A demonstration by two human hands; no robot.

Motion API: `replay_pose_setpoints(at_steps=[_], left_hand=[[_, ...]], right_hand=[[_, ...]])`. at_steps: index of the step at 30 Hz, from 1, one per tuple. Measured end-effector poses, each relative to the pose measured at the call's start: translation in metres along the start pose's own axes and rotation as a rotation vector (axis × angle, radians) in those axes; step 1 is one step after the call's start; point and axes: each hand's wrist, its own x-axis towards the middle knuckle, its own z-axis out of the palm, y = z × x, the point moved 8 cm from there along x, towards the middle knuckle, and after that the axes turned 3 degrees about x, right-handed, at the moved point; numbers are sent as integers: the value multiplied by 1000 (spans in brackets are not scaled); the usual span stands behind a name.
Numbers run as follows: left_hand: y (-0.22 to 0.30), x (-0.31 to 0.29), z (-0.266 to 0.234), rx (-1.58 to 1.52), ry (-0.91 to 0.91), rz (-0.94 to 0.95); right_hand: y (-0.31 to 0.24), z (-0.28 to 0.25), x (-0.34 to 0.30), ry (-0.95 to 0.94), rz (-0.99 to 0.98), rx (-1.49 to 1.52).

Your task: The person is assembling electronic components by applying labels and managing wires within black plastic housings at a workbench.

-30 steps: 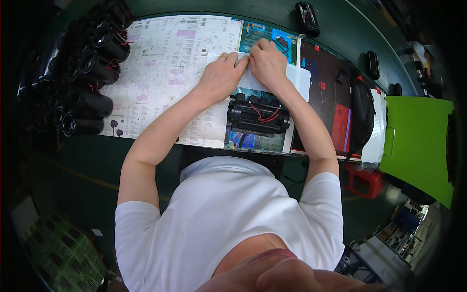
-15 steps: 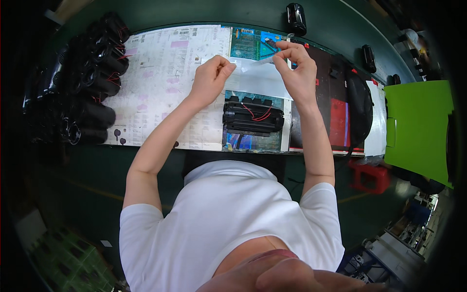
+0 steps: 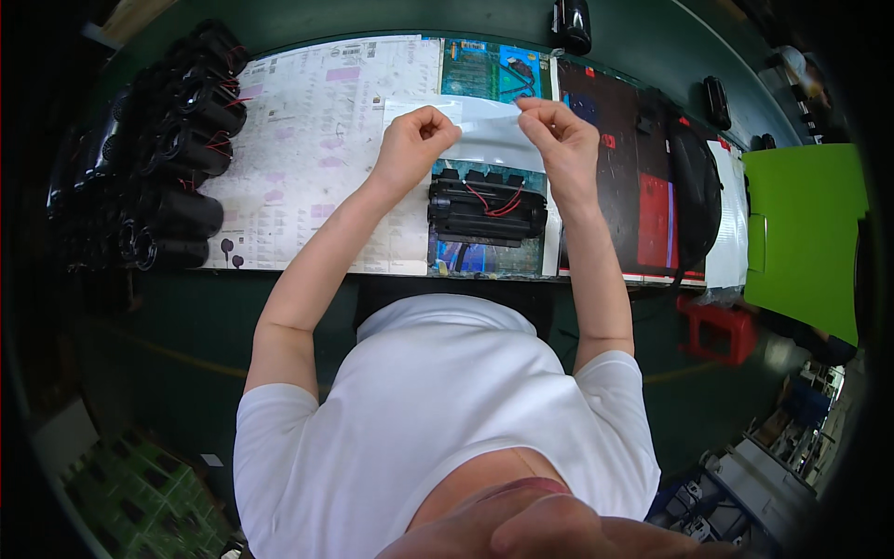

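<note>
A thin, clear strip that looks like tape (image 3: 490, 121) is stretched between my two hands, above a glossy white sheet (image 3: 494, 154). My left hand (image 3: 417, 147) is closed in a pinch at the strip's left end. At the other end, the thumb and forefinger of my right hand (image 3: 563, 144) are pinched together on it. Just nearer to me than the sheet lies a black plastic housing (image 3: 456, 212) with red wires looped across its top; neither hand touches it.
Several black cylindrical housings (image 3: 191, 149) with red wires are piled at the table's left. Printed white paper (image 3: 307, 168) covers the left of the tabletop. To the right are a black bag (image 3: 694, 196) and a green panel (image 3: 801, 233). A black cylinder (image 3: 572, 26) stands beyond the far edge.
My right hand's raised fingers have come down and closed on the strip. The strip now spans both hands, where before it showed mainly by the right one. The view has shifted slightly.
</note>
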Motion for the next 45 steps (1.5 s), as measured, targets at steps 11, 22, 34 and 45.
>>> replay_pose_setpoints(at_steps=[11,22,34,45], left_hand=[[78,-88,19,730,84,487],[78,-100,25,732,183,623],[79,-113,34,850,228,702],[96,-111,51,1134,196,608]], right_hand=[[-5,-17,-93,50,-118,-170],[-19,-14,-111,154,-306,-303],[-29,-8,-117,178,-472,-403],[-50,5,-126,236,-590,-841]])
